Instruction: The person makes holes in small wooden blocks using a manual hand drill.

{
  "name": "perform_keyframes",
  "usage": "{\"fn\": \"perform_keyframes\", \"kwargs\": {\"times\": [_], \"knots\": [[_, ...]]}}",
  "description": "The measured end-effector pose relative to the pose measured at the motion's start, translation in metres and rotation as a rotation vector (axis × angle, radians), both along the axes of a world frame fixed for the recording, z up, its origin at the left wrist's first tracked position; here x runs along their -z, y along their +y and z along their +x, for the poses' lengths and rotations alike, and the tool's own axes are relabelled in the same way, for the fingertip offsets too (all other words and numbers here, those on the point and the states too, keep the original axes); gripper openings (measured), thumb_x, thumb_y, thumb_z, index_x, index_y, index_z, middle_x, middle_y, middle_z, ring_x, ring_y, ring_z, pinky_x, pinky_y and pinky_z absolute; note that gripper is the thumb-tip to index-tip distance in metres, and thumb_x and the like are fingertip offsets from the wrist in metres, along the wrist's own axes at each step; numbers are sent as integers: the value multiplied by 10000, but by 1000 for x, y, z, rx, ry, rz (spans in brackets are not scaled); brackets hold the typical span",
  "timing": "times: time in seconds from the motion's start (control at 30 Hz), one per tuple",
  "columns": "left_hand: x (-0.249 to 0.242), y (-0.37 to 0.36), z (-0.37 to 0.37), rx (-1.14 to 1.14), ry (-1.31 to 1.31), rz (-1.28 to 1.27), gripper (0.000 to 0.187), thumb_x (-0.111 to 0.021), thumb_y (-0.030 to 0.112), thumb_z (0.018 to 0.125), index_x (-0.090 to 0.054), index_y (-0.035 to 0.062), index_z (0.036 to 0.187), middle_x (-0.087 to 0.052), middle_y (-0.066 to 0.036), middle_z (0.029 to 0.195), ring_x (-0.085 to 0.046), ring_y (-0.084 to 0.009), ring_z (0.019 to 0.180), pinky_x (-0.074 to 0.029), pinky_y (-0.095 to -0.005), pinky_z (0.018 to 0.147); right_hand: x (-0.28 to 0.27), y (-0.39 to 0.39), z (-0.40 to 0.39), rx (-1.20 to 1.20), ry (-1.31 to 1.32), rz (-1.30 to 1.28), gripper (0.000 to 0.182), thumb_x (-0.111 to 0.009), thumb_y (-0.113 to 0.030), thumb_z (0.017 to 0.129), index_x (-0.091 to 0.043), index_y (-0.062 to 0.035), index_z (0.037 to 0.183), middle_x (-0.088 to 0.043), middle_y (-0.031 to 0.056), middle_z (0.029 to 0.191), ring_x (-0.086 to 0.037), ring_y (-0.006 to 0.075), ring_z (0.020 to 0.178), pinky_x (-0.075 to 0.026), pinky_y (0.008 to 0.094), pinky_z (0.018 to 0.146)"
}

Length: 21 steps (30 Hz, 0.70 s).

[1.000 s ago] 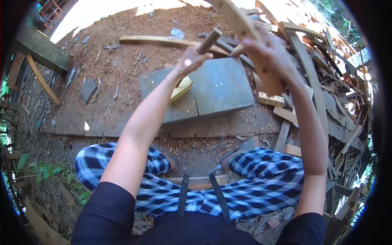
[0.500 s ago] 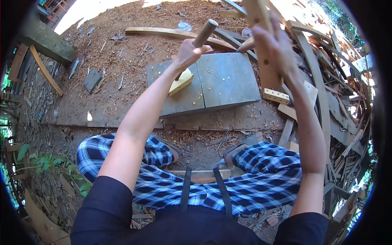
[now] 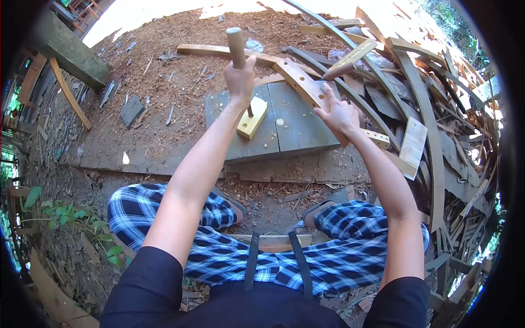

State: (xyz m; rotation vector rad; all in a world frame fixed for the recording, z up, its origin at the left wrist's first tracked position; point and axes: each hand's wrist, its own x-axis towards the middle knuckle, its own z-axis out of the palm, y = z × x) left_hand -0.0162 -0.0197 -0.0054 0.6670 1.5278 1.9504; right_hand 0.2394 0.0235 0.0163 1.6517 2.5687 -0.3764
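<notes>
Left hand (image 3: 239,82) wrapped round chisel-like tool (image 3: 235,48), wooden handle rising above fist, shaft angled down onto drilled wooden block (image 3: 254,121). Block lies flat on grey slab (image 3: 301,131) — likely firm backing under tool. Right hand (image 3: 340,116) spread wide over long drilled bar (image 3: 298,81), perhaps steadying it on slab; whether palm presses, cannot tell. Tool's tip hidden at block; bar's near end partly covered by hand. Dark tapered piece (image 3: 338,71) beyond bar — hard to identify.
</notes>
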Motion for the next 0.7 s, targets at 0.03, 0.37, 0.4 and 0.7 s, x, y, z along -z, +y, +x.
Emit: {"fn": "perform_keyframes", "kwargs": {"times": [0.03,0.37,0.4,0.7], "knots": [[5,2,-4,-86,76,-12,239,-690,203,848,-622,11,723,-585,-11,626,-546,-96,571,-425,-319,558,12,3,1,3,-22,-1,788,-595,-541,845,-262,-276,1508,-648,252,1131,-653,415,992,-512,502,863],[-6,1,0,-656,-4,-39,259,-684,222,873,-618,-19,805,-592,-64,623,-580,-201,582,-438,-372,579,82,-122,-132,153,518,-32,1108,-737,-571,720,-216,79,1451,-422,241,1345,-424,395,1219,-331,554,1002],[0,0,-4,-710,-49,-38,283,-676,235,878,-626,-41,833,-610,-90,614,-607,-236,581,-453,-385,590,85,-133,-144,221,584,-60,1149,-757,-576,692,-199,81,1453,-402,240,1352,-411,402,1222,-316,566,1009],[-3,-19,-27,-177,-504,103,383,-607,200,922,-354,147,639,-285,61,479,-229,-48,349,-144,-274,357,68,-89,-109,-144,428,-80,752,-696,-247,750,-396,-162,1434,-512,89,1323,-491,296,1218,-336,513,1008]]}}
